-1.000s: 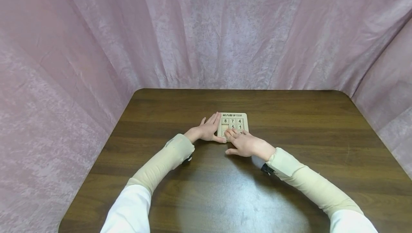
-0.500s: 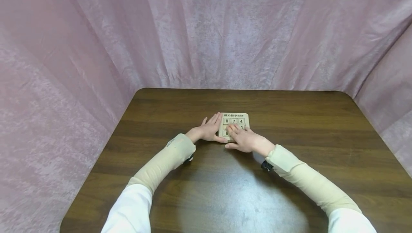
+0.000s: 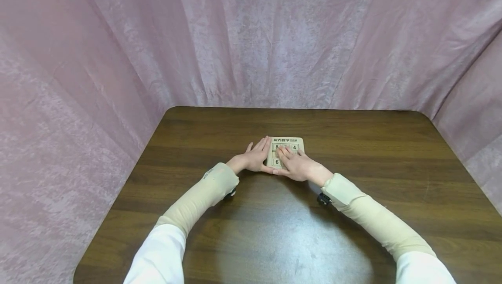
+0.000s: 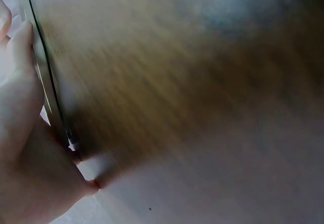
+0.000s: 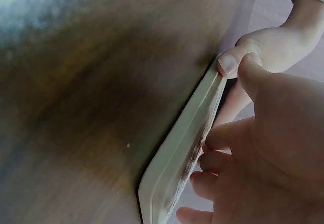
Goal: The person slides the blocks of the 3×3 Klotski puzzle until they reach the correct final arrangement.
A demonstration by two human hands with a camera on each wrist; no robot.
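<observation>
A pale wooden number sliding puzzle (image 3: pixel 286 139) lies flat on the table, with dark lettering along its far edge. Tiles 8 (image 3: pixel 276 147), 4 (image 3: pixel 294 147) and 6 (image 3: pixel 276 162) show; fingers cover most others. Along the puzzle's left side rests my left hand (image 3: pixel 255 157), its fingers straight and its thumb at the near edge. My right hand (image 3: pixel 296 166) lies over the tiles from the right, fingers extended onto their upper middle part. In the right wrist view, the two thumbs meet at a corner of the puzzle (image 5: pixel 177 143). Which tile the right fingertips touch is hidden.
The brown wooden table (image 3: pixel 219 123) reaches past the puzzle on all sides and has rounded far corners. Pink velvet curtains (image 3: pixel 251 40) hang behind it and at both sides. Light glares off the tabletop nearer the body.
My right hand has slid forward over the tiles, away from the body, uncovering tile 6 and partly covering tile 7. Its thumb now reaches the left thumb. My left hand stays in place.
</observation>
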